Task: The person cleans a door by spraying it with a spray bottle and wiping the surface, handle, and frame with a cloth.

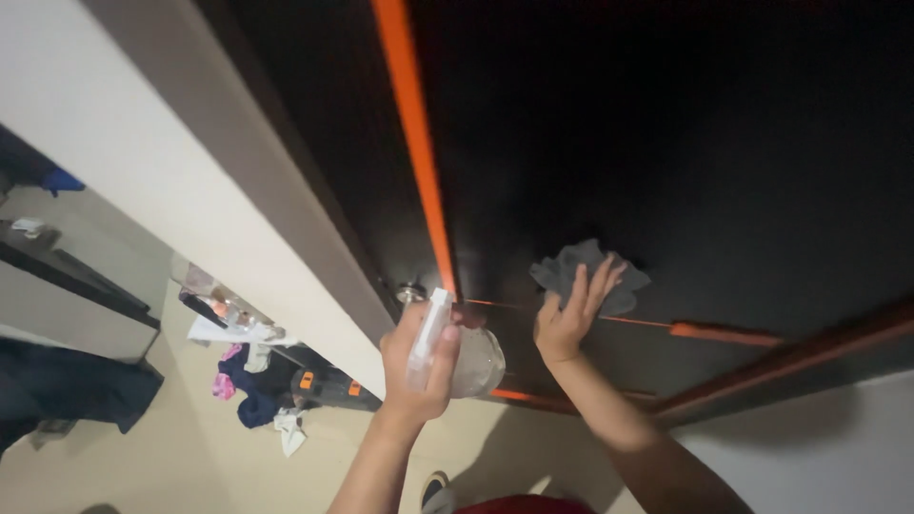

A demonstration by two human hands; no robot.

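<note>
My left hand [416, 366] is wrapped around a clear spray bottle [466, 360] with a white nozzle, held up close to a dark door [666, 143]. My right hand [569, 312] presses a grey cloth [586, 271] flat against the door's dark face, fingers spread over it. A round metal door knob [410, 291] shows just above the bottle, beside an orange strip [414, 124] running along the door.
A white wall or door frame [171, 171] runs diagonally on the left. On the beige floor below lie clothes and small items [252, 376], and a dark garment [67, 390] at far left. A shoe tip [436, 490] shows at the bottom.
</note>
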